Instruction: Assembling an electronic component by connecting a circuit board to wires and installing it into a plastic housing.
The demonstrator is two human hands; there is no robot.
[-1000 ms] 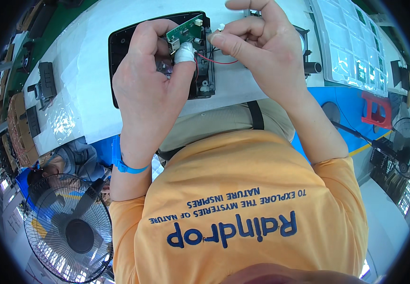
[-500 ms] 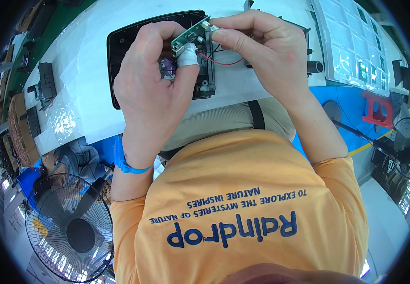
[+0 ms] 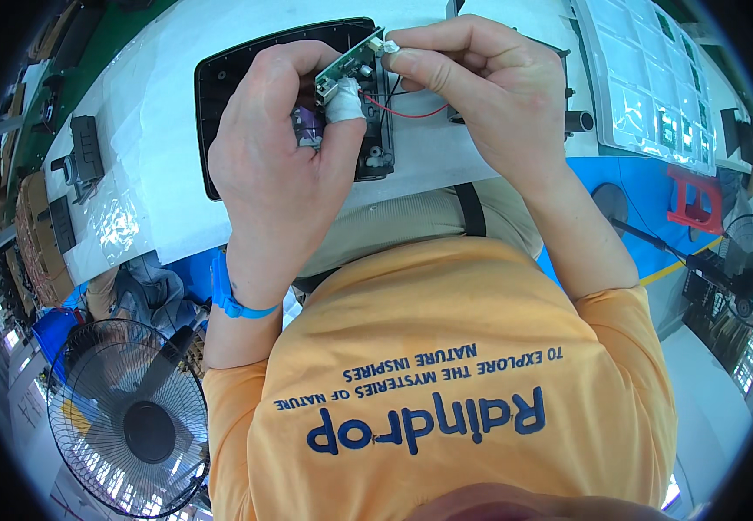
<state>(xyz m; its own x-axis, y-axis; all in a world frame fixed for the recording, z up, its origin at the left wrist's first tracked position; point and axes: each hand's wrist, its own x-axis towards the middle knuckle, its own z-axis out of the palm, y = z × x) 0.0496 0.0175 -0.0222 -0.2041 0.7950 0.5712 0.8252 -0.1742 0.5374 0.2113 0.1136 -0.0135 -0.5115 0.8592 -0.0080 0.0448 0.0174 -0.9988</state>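
Observation:
A green circuit board (image 3: 357,59), tilted, is gripped between the thumb and fingers of my left hand (image 3: 272,148). White wrapping covers that thumb's tip. My right hand (image 3: 507,95) pinches a small white connector (image 3: 390,47) against the board's upper right end; whether it is plugged in I cannot tell. A red wire (image 3: 407,115) runs in a curve from beneath the board toward my right palm. Under both hands lies an open black housing (image 3: 376,158), partly hidden, and a purple cylindrical part (image 3: 309,127) shows beside my left palm.
A large black cover (image 3: 209,95) lies behind my left hand. Black parts (image 3: 86,149) rest at the table's left. To the right are a black frame with a tube (image 3: 578,122) and a clear compartment tray (image 3: 646,78). A fan (image 3: 146,430) stands at lower left, a red stool (image 3: 694,201) at right.
The fingers of my right hand have shifted very slightly at the white connector. My left hand and the board stay nearly where they were.

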